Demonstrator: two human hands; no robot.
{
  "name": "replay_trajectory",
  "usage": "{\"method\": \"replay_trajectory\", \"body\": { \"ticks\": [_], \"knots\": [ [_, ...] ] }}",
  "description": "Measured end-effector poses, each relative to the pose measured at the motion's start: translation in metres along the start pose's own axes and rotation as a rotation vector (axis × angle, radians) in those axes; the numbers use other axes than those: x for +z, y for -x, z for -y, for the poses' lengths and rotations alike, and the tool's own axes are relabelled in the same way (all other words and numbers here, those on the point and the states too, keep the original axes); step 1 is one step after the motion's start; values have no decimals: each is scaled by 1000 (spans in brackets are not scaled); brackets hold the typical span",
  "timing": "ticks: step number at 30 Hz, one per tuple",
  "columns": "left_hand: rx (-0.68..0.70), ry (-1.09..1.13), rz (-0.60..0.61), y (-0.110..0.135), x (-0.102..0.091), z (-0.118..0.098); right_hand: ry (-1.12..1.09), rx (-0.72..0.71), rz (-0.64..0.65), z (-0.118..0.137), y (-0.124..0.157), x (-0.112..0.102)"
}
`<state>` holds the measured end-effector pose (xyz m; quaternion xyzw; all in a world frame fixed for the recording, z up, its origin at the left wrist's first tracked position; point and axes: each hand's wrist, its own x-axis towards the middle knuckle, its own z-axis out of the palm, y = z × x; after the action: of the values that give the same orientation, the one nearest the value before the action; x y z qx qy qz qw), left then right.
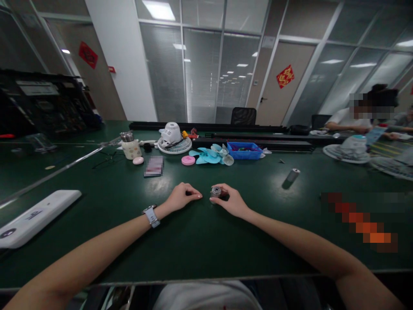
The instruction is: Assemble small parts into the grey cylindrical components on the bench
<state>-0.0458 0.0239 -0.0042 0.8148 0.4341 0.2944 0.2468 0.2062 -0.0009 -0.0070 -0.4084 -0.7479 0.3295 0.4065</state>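
Observation:
My right hand (232, 201) is closed around a small grey metal cylinder (216, 192), thumb on the near side and fingers behind it. The cylinder stands upright on or just above the green table, its round end with a dark centre facing up. Just left of it is my left hand (183, 196), with thumb and fingertips pinched together, apart from the cylinder; whatever may be between them is too small to make out. A second grey cylinder (293, 175) stands farther off to the right on the table.
Behind my hands lie light-blue fan blades (211, 155), a blue tray (244, 151) of small parts, a pink disc (188, 160) and a white fan (172, 137). A patterned jar (131, 149) stands left. A white long case (40, 217) lies near left. A person (350, 120) sits far right.

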Motion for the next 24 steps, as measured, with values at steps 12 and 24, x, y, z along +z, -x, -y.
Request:
{"method": "replay_trajectory", "body": {
  "ticks": [12, 24],
  "knots": [
    [-266, 211, -411, -6, 14, 3, 499, 417, -810, -131, -70, -188],
    [-299, 237, -448, -5, 15, 6, 778, 136, -1057, -83, -60, -127]
  ]
}}
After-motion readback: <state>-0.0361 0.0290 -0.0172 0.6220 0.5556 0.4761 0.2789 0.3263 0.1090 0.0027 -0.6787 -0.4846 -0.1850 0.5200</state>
